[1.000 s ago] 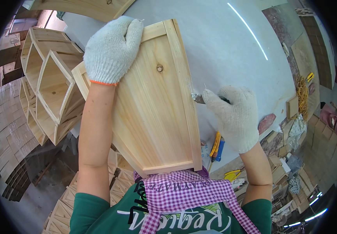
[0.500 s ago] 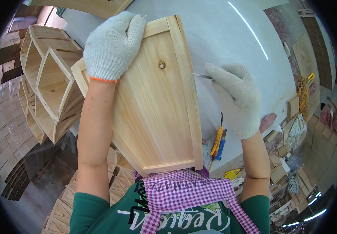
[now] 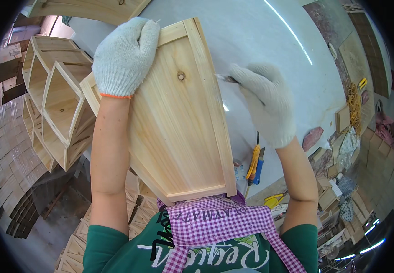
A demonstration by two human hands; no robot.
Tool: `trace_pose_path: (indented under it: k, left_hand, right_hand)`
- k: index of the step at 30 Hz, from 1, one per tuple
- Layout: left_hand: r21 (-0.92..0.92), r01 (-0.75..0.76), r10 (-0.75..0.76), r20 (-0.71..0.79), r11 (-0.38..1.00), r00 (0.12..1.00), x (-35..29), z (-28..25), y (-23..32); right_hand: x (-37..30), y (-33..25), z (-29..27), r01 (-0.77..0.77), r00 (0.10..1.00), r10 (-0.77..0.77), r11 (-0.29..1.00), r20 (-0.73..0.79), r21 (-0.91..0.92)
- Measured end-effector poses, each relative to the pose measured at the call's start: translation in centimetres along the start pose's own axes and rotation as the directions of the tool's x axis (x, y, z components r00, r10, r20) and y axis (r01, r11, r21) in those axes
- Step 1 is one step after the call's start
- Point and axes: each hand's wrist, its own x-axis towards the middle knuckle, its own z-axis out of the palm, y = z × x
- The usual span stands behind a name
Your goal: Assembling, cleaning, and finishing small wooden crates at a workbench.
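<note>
A tapered box (image 3: 179,123) of pale wood with a framed side and a knot leans against my apron, its wide end away from me. My left hand (image 3: 126,57), in a white knitted glove with an orange cuff, is closed over its far left edge. Beside the box's right edge, my right hand (image 3: 267,102), also gloved, pinches a thin metal blade (image 3: 226,78). The blade's tip is at or very close to that edge; I cannot tell whether it touches. Its handle is hidden in the glove.
On the pale worktop (image 3: 260,36) lie a yellow-handled tool (image 3: 253,163) and a blue one (image 3: 259,167) near my right forearm. More wooden frames (image 3: 60,100) stack at left. Yellow cord (image 3: 355,107), pliers-like yellow handles (image 3: 273,200) and wood scraps lie at right.
The box's far end has tilted slightly left along with my left hand. My right hand has moved left and a little away from me, keeping the blade near the box's right edge.
</note>
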Motion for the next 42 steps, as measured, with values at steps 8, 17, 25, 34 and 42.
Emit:
trace_pose_path:
  k: [8,17,25,34,42]
  left_hand:
    - [-0.012,0.007,-0.007,-0.016,1.0,1.0,-0.3,0.0,-0.2]
    - [-0.021,0.031,-0.031,-0.002,0.999,1.0,-0.1,0.1,0.4]
    - [-0.013,0.012,-0.012,-0.037,1.0,0.999,0.3,0.0,0.2]
    - [-0.014,0.062,-0.062,0.029,0.998,0.998,0.0,-0.1,0.6]
    - [-0.043,0.018,-0.02,-0.046,0.999,0.999,-0.3,0.0,0.2]
  right_hand:
    - [-1.4,0.1,-0.1,0.037,0.992,-0.054,0.989,0.118,0.144]
    - [-1.8,-0.8,2.6,0.137,0.989,-0.125,0.978,-0.081,0.156]
    - [-7.9,-4.7,-2.2,0.019,0.918,-0.092,0.982,0.386,0.189]
    - [-4.1,-3.4,-0.1,-0.145,0.989,0.143,0.987,-0.028,-0.07]
    - [-4.4,-2.3,0.0,0.037,0.991,0.006,0.95,0.137,-0.309]
